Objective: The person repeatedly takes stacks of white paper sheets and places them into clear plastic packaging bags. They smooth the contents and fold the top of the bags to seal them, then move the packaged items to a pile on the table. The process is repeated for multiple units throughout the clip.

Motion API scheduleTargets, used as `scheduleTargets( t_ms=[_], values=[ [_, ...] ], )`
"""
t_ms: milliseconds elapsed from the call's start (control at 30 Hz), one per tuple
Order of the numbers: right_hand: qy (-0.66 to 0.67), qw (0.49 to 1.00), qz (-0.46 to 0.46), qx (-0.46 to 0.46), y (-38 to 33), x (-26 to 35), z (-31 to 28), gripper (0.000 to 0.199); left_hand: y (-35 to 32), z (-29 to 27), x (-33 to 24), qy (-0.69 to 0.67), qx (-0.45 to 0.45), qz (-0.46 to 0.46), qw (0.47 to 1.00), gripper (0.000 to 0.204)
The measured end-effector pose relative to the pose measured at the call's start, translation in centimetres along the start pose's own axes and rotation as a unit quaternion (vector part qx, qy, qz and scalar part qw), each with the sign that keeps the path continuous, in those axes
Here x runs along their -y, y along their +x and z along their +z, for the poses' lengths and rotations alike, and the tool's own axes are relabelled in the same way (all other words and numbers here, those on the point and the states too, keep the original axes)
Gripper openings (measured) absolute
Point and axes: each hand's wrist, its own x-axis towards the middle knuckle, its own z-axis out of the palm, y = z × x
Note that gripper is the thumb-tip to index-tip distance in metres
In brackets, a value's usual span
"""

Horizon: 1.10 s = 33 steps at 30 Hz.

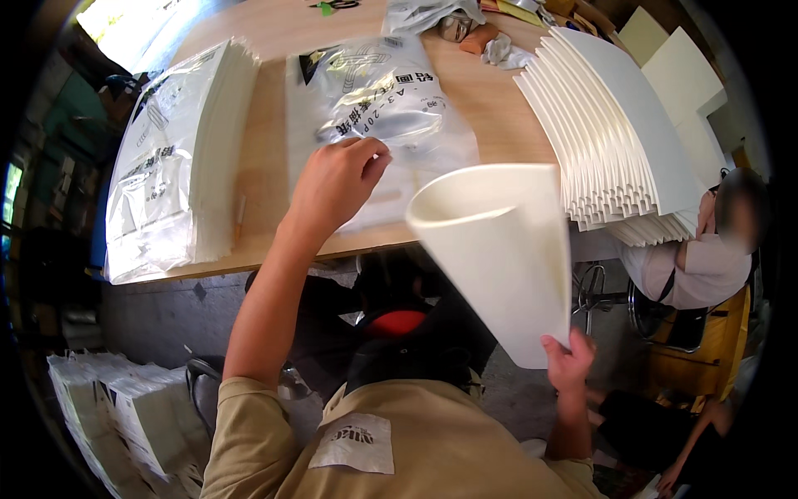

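My left hand [337, 185] rests on a clear plastic bag [378, 108] that lies flat on the wooden table [266, 208]; its fingertips press the bag's surface. My right hand [567, 359] grips the lower corner of a curled stack of white paper sheets [499, 249], held up in front of me below the table's edge. The sheets bend into a cone-like roll, open towards the top left.
A tall pile of bagged white paper [179, 158] lies at the table's left. A fanned stack of white sheets [619, 141] fills the right side. Another person [706, 258] sits at the right. More paper packs [125, 416] stand on the floor at lower left.
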Motion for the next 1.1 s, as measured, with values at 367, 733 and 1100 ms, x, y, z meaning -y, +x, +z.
scheduleTargets(
  t_ms=[367, 733, 1100],
  values=[
    [-0.073, 0.994, -0.051, -0.065, 0.6, 0.8, 3.2, 0.019, 0.6, -1.1, -4.6, 0.034, 0.018, 0.064, 0.997, 0.014],
    [-0.182, 0.979, -0.081, -0.034, 1.7, 0.8, 3.9, 0.02, 0.9, 0.6, -9.0, 0.04, -0.04, 0.072, 0.996, 0.023],
    [-0.116, 0.992, 0.024, 0.034, 8.1, 2.1, 6.4, 0.025, -2.8, 5.7, -13.5, 0.101, 0.004, 0.281, 0.954, 0.014]
  ],
)
